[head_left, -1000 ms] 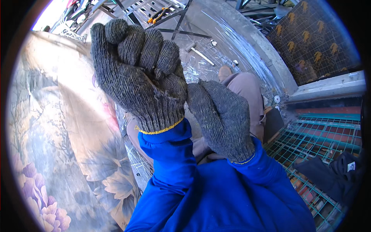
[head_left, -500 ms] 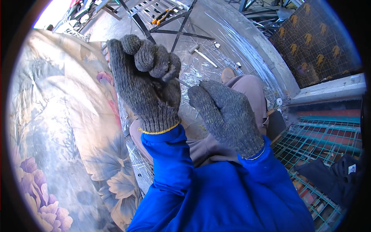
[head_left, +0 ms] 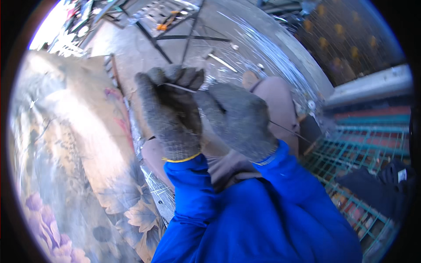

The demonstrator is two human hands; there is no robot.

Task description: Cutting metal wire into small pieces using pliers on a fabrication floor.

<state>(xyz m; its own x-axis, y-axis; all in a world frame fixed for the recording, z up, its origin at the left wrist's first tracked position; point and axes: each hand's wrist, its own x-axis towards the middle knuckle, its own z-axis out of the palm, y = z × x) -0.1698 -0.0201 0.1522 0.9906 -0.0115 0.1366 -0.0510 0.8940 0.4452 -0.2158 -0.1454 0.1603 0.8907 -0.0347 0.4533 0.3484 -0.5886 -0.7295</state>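
Both my hands wear dark grey knitted gloves. My left hand (head_left: 173, 109) is raised palm up, its fingers loosely curled and lifted off the palm. A thin metal wire (head_left: 179, 88) crosses the hollow under those fingers without being visibly gripped by them. My right hand (head_left: 239, 118) is closed around the same wire, back of the hand facing up, its thumb side close to the left palm. Beyond the right hand the wire runs out over my right knee. Motion blurs both hands a little.
At left a flower-patterned cloth (head_left: 83, 144) covers a surface. Ahead stand a dark metal frame (head_left: 193, 38), orange-handled pliers (head_left: 166, 21) and a hammer (head_left: 222, 62). Long wires (head_left: 276, 52) lie on the floor. At right is a green wire mesh (head_left: 364, 144) with a dark cloth (head_left: 372, 188).
My left fingers have loosened from a fist around the wire. My right hand has shifted left and up, and wire now shows on both sides of it. The view has tilted slightly.
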